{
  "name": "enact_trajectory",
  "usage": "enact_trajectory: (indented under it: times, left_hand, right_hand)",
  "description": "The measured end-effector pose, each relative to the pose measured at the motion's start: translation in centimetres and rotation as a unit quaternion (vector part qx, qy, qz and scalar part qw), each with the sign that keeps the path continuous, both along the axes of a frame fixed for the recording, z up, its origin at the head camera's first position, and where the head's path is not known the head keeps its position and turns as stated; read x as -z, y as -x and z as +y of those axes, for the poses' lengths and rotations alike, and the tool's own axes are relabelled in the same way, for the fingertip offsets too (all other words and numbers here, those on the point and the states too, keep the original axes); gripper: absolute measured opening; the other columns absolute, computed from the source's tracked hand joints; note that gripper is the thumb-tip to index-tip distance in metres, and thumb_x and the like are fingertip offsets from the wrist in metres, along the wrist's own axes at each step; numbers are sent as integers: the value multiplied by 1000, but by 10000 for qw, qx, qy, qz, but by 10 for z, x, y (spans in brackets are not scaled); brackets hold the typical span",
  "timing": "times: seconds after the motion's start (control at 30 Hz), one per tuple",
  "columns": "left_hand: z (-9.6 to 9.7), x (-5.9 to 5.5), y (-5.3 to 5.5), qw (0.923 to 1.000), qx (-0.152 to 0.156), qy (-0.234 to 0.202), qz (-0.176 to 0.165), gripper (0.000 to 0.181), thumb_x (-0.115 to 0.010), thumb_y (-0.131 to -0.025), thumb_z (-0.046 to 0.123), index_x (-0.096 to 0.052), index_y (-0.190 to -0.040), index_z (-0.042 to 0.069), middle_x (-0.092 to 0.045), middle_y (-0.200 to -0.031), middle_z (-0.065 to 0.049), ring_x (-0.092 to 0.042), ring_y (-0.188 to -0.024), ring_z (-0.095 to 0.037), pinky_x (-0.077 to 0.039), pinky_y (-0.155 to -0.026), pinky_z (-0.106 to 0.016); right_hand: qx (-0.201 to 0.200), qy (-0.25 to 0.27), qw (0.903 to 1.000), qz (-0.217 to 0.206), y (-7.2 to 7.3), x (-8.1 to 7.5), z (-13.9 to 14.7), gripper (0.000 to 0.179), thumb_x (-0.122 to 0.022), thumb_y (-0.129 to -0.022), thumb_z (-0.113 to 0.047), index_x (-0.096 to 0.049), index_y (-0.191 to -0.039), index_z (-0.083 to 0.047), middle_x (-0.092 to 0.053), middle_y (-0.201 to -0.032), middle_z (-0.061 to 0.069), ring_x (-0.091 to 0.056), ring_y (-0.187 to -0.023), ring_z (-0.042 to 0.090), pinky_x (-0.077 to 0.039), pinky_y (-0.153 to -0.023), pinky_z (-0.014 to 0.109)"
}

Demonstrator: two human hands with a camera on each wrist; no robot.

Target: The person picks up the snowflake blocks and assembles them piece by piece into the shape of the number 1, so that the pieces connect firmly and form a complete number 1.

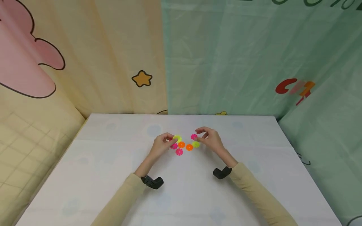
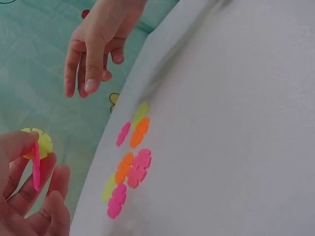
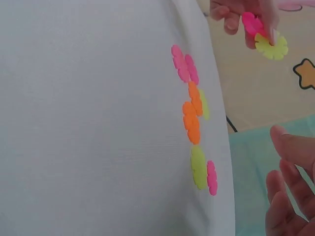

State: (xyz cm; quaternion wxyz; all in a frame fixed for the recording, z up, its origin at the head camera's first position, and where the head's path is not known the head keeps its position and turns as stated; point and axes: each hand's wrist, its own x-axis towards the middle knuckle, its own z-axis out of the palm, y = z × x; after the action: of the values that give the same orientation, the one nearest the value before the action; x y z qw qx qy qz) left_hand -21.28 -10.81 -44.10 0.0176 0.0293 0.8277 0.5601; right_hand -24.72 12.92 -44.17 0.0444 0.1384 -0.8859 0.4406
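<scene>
My left hand (image 1: 162, 145) pinches a yellow notched flower-shaped disc (image 2: 45, 143) and a pink one (image 2: 36, 167) between thumb and fingers. The two discs meet at an angle, the pink one edge-on in the left wrist view. My right hand (image 1: 212, 140) holds nothing; its fingers are loosely bent above the right end of the disc group. Below that hand, a pink disc (image 3: 211, 178) and a yellow disc (image 3: 198, 167) lie on the table. Two orange discs (image 1: 189, 147) are in the middle, with two pink discs (image 1: 179, 152) and another yellow disc (image 3: 204, 104) toward the left hand.
The discs lie flat on a white-covered table (image 1: 186, 194), toward its far edge. Behind it hang a yellow curtain (image 1: 113, 56) and a green curtain (image 1: 220, 56). Each wrist carries a black camera mount (image 1: 152, 182).
</scene>
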Motion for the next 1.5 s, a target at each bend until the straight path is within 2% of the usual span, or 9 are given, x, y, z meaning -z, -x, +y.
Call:
enact_trajectory:
  times: [0.13, 0.27, 0.4, 0.5, 0.73, 0.9, 1.13, 1.33, 1.5]
  left_hand:
    - [-5, 5, -5, 9999, -145, 69, -4, 22, -68, -89, 21, -68, -107, 7, -66, -101, -10, -57, -71, -26, -44, -60, -19]
    - [-8, 5, -7, 9997, -191, 76, 133, 22, -68, -89, 21, -68, -106, 7, -66, -101, -11, -58, -73, -27, -45, -60, -20]
    - [-8, 3, -6, 9996, -218, 88, 181, 22, -69, -89, 21, -69, -104, 6, -66, -99, -11, -58, -73, -25, -45, -60, -20]
    - [-8, 2, -5, 9997, -232, 31, 117, 22, -67, -90, 21, -67, -105, 6, -66, -99, -12, -59, -73, -29, -45, -60, -20]
    - [-6, 1, -3, 9996, -222, -179, 50, 26, -61, -94, 22, -61, -114, 5, -65, -100, -14, -63, -74, -28, -47, -62, -21]
    - [-4, 0, -2, 9994, -267, -191, 88, 26, -63, -94, 22, -63, -113, 5, -66, -98, -13, -64, -73, -27, -47, -61, -20]
    - [-1, -1, 0, 9993, -196, -46, 322, 22, -65, -92, 20, -65, -104, 2, -66, -96, -14, -59, -78, -41, -42, -56, -17]
    - [-2, -2, 0, 9990, -148, -30, 413, 23, -62, -94, 20, -63, -107, 1, -66, -96, -18, -62, -77, -40, -42, -56, -17]
    - [-3, -3, 0, 9988, -74, 2, 479, 26, -61, -94, 20, -64, -112, 1, -67, -98, -21, -62, -77, -41, -42, -55, -17]
  right_hand:
    - [-145, -135, 9991, -375, 2, 3, -1, 37, -79, -79, -16, -67, -114, -9, -70, -108, 11, -57, -74, 18, -46, -62, 22]
    - [-147, -345, 9974, -622, 6, 3, -2, 39, -78, -80, -17, -66, -116, -8, -69, -110, 12, -58, -78, 20, -47, -64, 24]
    - [-45, -511, 9953, -822, 12, 4, -2, 38, -77, -82, -17, -66, -117, -8, -69, -111, 12, -59, -85, 23, -48, -70, 27]
    - [33, -608, 9932, -990, 17, 6, -1, 37, -75, -82, -19, -65, -117, -9, -70, -111, 11, -60, -89, 24, -49, -74, 30]
    - [154, -675, 9894, -1277, 29, 12, 1, 37, -76, -82, -22, -66, -116, -9, -69, -109, 10, -62, -88, 24, -50, -75, 31]
    - [215, -829, 9852, -1484, 33, 14, -1, 37, -77, -81, -24, -66, -114, -11, -69, -109, 9, -62, -94, 24, -49, -80, 34]
    - [351, -1252, 9786, -1595, 39, 15, -6, 38, -76, -81, -32, -68, -112, -12, -71, -105, 5, -63, -96, 23, -48, -83, 37]
    - [444, -1737, 9724, -1490, 38, 17, -14, 38, -75, -82, -34, -70, -112, -12, -72, -106, 4, -63, -96, 22, -48, -82, 36]
    - [467, -1874, 9712, -1397, 38, 16, -16, 35, -75, -82, -33, -71, -110, -12, -71, -106, 4, -62, -95, 22, -49, -81, 35]
